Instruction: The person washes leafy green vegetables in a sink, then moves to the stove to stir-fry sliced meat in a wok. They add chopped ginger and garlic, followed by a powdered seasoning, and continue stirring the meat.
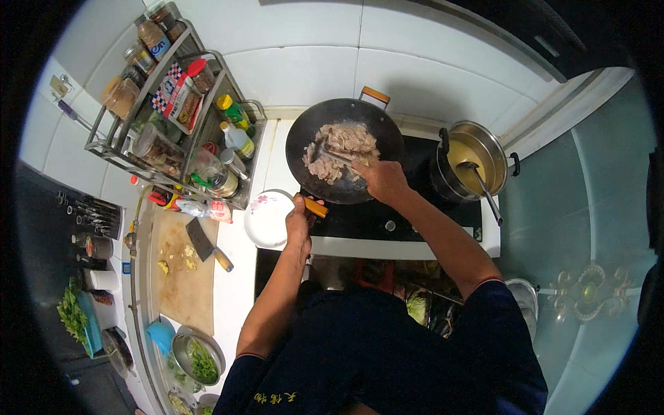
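A dark wok [332,194] stands on the black cooktop [363,225] with pale, sliced meat [347,137] spread inside it. My left hand [298,223] grips the wok's wooden near handle [313,206]. Over the wok's right side, my right hand [386,181] is closed around a metal spatula [334,154], its blade down among the meat. The spatula's grip is mostly hidden by my fingers. A white plate with pink flowers [267,220] rests on the counter just left of my left hand. The wok's far handle [375,96] points toward the tiled wall.
A steel pot [469,194] of yellowish liquid holds a ladle [482,189] on the right. At left, a cleaver [201,238] and chopped pieces lie on a cutting board [184,295]. A metal rack [207,101] carries jars and bottles. Bowls of greens [199,358] sit lower left.
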Tool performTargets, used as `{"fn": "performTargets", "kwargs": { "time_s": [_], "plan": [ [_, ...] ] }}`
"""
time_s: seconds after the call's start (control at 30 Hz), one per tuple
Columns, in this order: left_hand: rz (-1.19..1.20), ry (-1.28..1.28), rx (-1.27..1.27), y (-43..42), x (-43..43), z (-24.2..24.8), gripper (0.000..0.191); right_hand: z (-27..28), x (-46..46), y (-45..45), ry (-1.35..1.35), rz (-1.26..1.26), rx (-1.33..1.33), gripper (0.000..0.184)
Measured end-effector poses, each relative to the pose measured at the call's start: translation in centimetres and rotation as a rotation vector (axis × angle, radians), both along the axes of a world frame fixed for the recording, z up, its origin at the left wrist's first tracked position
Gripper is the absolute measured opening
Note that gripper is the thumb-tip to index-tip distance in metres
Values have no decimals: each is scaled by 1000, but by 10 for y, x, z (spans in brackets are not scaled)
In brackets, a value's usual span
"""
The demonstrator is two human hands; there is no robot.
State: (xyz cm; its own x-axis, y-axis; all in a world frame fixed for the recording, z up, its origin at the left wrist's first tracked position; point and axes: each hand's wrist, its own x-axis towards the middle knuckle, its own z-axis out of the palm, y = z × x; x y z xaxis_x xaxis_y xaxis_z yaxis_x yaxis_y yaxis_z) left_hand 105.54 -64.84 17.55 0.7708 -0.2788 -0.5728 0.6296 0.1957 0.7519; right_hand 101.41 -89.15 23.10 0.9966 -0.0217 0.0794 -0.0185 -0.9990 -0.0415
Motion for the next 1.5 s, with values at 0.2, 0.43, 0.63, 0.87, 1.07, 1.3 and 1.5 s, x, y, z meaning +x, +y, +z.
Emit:
{"fn": "performTargets", "kwargs": {
  "time_s": [0.2, 0.43, 0.63, 0.87, 1.07, 1.3, 1.5],
  "plan": [
    [-71, -32, 6, 8, 1, 2, 36, 70, -43, -6, 216, -84, -15, 36],
    [-60, 10, -52, 5, 2, -2, 36, 74, -61, 20, 406, -161, 80, 38],
    [-79, -7, -51, 9, 4, -1, 35, 51, -19, 3, 278, -366, -3, 36],
    [-82, -31, -20, 12, 6, -5, 35, 58, 9, -63, 262, -460, -76, 22],
    [-139, -30, 8, 3, 5, 4, 35, -38, 46, -95, 411, -291, 345, 28],
    [-93, 0, 28, 6, 4, 7, 36, 0, -6, -30, 81, -105, 77, 35],
    [-96, -25, -5, 4, 2, 8, 37, 69, -76, -10, 228, -20, -67, 36]
  ]
}}
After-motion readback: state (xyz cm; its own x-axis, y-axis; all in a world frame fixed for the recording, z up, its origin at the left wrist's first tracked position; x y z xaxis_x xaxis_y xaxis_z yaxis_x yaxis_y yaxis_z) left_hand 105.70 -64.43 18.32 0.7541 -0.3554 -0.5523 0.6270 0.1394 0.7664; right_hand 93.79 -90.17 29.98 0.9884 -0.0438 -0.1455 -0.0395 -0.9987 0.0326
